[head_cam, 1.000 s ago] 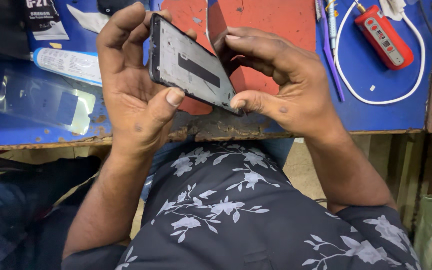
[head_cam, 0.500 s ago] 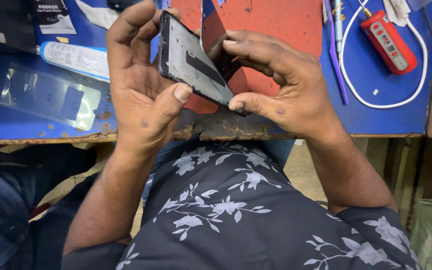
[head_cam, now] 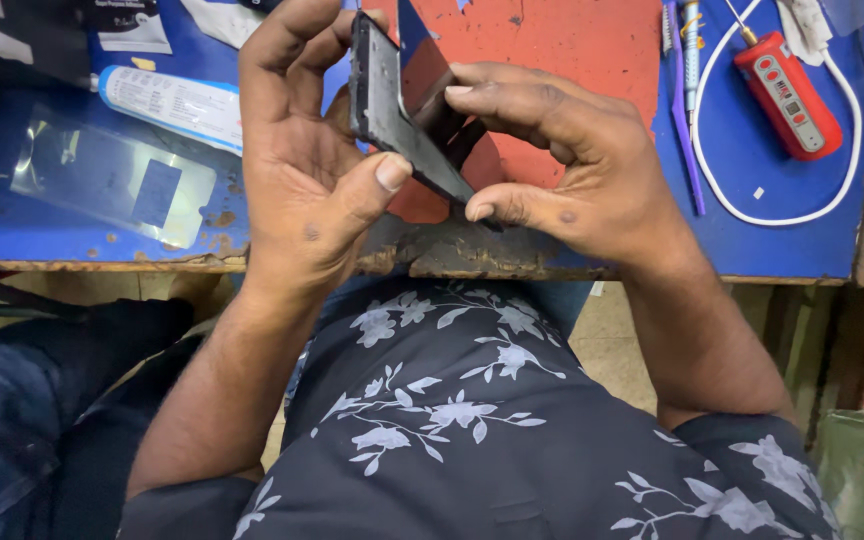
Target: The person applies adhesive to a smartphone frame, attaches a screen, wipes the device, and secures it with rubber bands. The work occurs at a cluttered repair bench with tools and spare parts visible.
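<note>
The head view looks down on a phone [head_cam: 392,110] held on edge above the near rim of the table [head_cam: 752,250], clamped between both hands. The left hand [head_cam: 302,170] is closed around its upper end, fingers curled over the top and the thumb pressed against the long side. The right hand [head_cam: 562,170] grips the lower end, thumb tip under the bottom corner and fingers hooked over the far face. By the look of it the phone is a thin, flat, stiff slab, light enough for fingertips, and probably slick on its broad faces and easily cracked if bent or dropped. The narrow side edges and corners seem the safest places to hold, as both hands do now. Because it is turned almost edge-on, I cannot tell which face is the screen or whether any part of it is loose or lifted. The right fingers hide most of the far face. On the table lie a clear plastic sleeve [head_cam: 112,175], a white tube [head_cam: 172,100], a red tool [head_cam: 787,95] ringed by a white cable [head_cam: 752,215], and a thin purple stick [head_cam: 682,120]. The top of the table is cut off by the frame, and the dark things at its upper left are too cropped to identify.
</note>
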